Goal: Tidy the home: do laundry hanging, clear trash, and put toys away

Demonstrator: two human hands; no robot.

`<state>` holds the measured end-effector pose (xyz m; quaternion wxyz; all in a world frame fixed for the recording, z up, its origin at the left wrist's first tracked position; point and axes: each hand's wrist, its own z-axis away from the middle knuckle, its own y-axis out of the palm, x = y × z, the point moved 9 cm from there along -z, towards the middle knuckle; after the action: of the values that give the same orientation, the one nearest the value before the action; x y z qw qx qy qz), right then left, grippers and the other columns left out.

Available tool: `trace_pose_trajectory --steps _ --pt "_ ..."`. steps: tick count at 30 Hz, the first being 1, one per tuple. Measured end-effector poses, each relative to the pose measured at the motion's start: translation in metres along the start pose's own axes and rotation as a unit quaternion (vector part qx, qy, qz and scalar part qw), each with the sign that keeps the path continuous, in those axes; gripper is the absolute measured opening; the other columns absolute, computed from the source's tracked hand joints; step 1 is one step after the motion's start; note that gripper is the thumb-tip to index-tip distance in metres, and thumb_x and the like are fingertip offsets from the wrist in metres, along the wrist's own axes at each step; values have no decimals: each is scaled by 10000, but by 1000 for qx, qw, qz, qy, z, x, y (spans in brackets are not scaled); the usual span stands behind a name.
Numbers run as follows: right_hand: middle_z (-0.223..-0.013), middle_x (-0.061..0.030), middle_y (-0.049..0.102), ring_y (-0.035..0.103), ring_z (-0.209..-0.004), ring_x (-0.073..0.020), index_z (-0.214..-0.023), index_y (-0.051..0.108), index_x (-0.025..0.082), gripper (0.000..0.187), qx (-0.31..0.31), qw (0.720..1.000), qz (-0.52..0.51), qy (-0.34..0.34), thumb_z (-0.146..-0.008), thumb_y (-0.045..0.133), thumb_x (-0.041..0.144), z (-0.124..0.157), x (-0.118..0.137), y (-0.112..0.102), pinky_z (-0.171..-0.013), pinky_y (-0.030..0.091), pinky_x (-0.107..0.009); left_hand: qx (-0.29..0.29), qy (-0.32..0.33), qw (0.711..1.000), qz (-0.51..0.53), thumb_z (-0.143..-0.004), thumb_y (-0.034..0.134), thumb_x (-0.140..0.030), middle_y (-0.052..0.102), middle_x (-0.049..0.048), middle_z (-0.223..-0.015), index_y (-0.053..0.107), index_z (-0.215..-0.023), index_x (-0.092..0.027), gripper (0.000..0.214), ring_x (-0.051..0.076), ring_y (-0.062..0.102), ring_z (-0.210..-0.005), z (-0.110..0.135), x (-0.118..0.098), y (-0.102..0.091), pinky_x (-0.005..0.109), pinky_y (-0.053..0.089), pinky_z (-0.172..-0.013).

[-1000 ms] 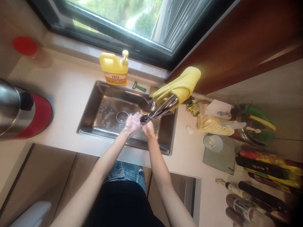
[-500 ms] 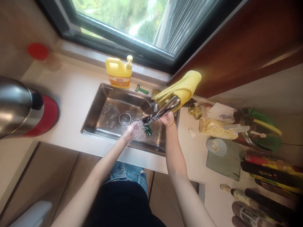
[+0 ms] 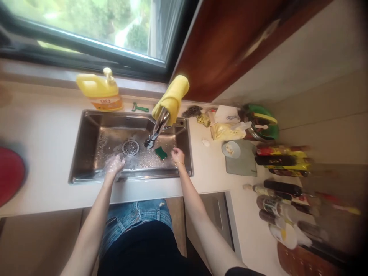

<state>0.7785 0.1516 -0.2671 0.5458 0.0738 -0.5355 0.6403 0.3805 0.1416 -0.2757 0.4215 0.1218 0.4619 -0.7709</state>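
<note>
Left hand: the left hand [image 3: 114, 165] wears a thin clear glove [image 3: 110, 167]. It lies low in the sink [image 3: 86, 126], by the near wall and left of the drain [image 3: 130, 147]. The fingers are loosely spread and hold nothing.
Right hand: the right hand [image 3: 178, 156] is bare, with a thin bangle at the wrist, and hangs over the right end of the sink. Its fingers are half curled and empty, with the tips toward the sponge.
Sponge: the green sponge [image 3: 161, 153] lies on the sink floor under the faucet tip, just left of the right hand and not touching it.
Faucet: the chrome faucet [image 3: 156, 130] leans out over the sink with a yellow cloth [image 3: 171, 99] draped over its top. No stream shows.
Change, left hand: half a second ago it is under the spout in running water. Now it is further left, clear of the spout.
Change, right hand: it is up at the faucet then. Now it is lower and nearer, beside the sponge.
Far rim: a yellow soap bottle [image 3: 100, 90] and a green peeler [image 3: 140, 109].
Right counter: a dark scourer [image 3: 193, 111], a small bowl [image 3: 231, 149] on a grey mat [image 3: 243, 165], and rows of bottles [image 3: 283, 161] beyond.
Left edge: part of a red object [image 3: 10, 174], blurred.
</note>
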Motion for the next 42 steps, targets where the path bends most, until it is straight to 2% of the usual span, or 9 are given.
trace_pose_trajectory --steps 5,10,15,20,25,29,34,39,42 --pt "-1133 -141 612 438 -1087 -231 -979 631 123 203 -225 965 133 26 -796 616 209 -60 -11 -129 -969 293 -504 25 -21 999 -35 -766 670 -386 711 178 -1231 703 -1060 -173 364 376 534 -1324 18 5 17 510 330 -1147" --pt "-928 -94 622 486 -945 -233 -901 659 134 168 -201 964 170 38 -764 562 127 -97 -12 -165 -899 250 -545 4 -30 999 9 -775 657 -309 692 150 -1286 710 -1048 -178 307 339 489 -1381 36 -1 12 452 279 -1193" --pt "-937 -129 650 555 -976 -315 -1022 702 192 283 -164 962 207 -71 -784 550 211 -57 10 -124 -947 263 -550 -63 -43 981 176 -745 697 -208 697 118 -1280 725 -938 -207 195 314 432 -1431 59 -2 -3 432 213 -1237" --pt "-906 -104 674 609 -938 -309 -1083 701 198 375 -25 947 233 -221 -777 532 333 25 32 1 -859 395 -447 -157 -52 921 354 -722 721 -103 738 81 -1162 735 -854 -238 190 275 503 -1377 89 10 -14 417 259 -1230" --pt "-930 -110 695 622 -946 -287 -1068 677 202 354 131 892 189 -390 -837 483 386 135 65 128 -862 415 -399 -256 -42 828 498 -718 733 -43 751 96 -1102 757 -916 -216 264 270 646 -1190 134 51 -37 434 387 -1160" --pt "-982 -111 694 619 -963 -274 -1070 668 209 334 287 809 141 -494 -865 478 392 249 93 207 -914 410 -408 -374 -47 726 575 -757 728 -63 752 92 -1091 765 -960 -225 263 268 656 -1147 207 119 -66 426 390 -1157" --pt "-1044 -98 693 592 -1039 -274 -1096 682 234 289 492 641 119 -577 -878 515 322 453 86 281 -970 374 -427 -520 -87 625 576 -833 691 -137 694 59 -1268 721 -1122 -269 320 227 609 -1242 359 221 -84 371 393 -1154" --pt "-1115 -65 694 584 -1093 -265 -1160 691 307 312 645 445 137 -606 -888 560 229 695 24 313 -1020 357 -431 -650 -151 568 483 -910 642 -314 634 41 -1379 650 -1256 -288 348 226 546 -1330 537 304 -80 379 350 -1192" --pt "-1232 -79 660 562 -1185 -285 -1292 646 326 437 676 368 200 -606 -878 600 198 812 -27 328 -1062 358 -456 -699 -207 524 440 -929 610 -383 618 37 -1399 633 -1270 -293 354 230 521 -1358 617 348 -70 408 322 -1212"
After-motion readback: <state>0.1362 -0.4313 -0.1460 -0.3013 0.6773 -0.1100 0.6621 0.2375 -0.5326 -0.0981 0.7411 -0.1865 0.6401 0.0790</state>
